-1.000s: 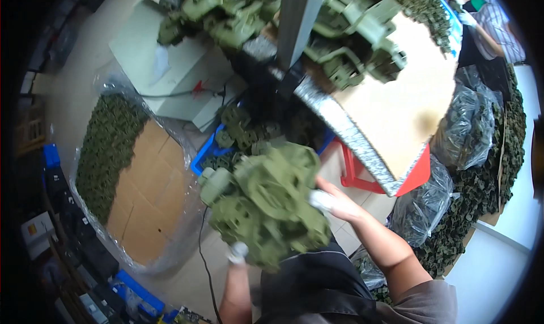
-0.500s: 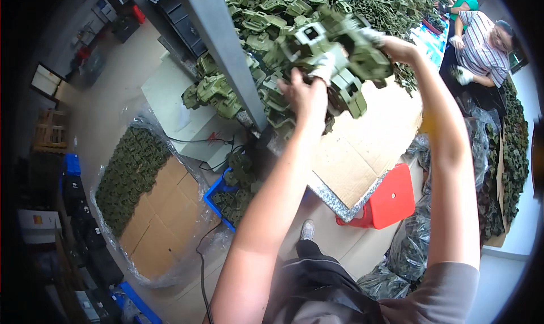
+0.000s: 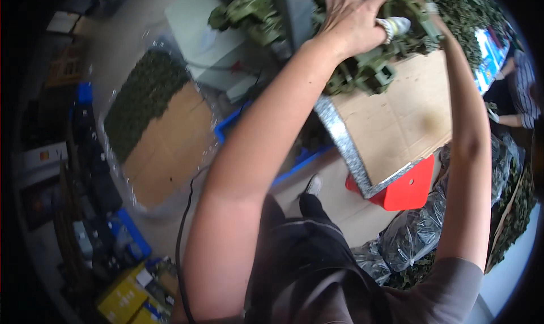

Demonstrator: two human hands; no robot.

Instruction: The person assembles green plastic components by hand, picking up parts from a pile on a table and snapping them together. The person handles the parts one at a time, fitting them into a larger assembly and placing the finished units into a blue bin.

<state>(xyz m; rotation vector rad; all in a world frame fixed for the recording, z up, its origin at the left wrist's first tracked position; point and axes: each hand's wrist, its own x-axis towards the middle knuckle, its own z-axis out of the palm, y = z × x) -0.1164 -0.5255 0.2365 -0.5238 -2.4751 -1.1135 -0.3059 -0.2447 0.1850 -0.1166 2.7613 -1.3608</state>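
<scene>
Both forearms are bare up to the elbow and beyond. The left hand [image 3: 351,18] wears no glove and no ring that shows. The right hand [image 3: 433,18] is mostly hidden; a white wrap [image 3: 392,27] covers one fingertip near it. A short grey-brown sleeve [image 3: 453,284] covers the right shoulder. Dark trousers [image 3: 306,256] with a thin pale seam cover the legs, and a light shoe [image 3: 313,185] shows below.

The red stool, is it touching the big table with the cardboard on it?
Cannot tell. In the head view the table's silver corner overlaps the red stool, hiding any contact or gap.
</scene>
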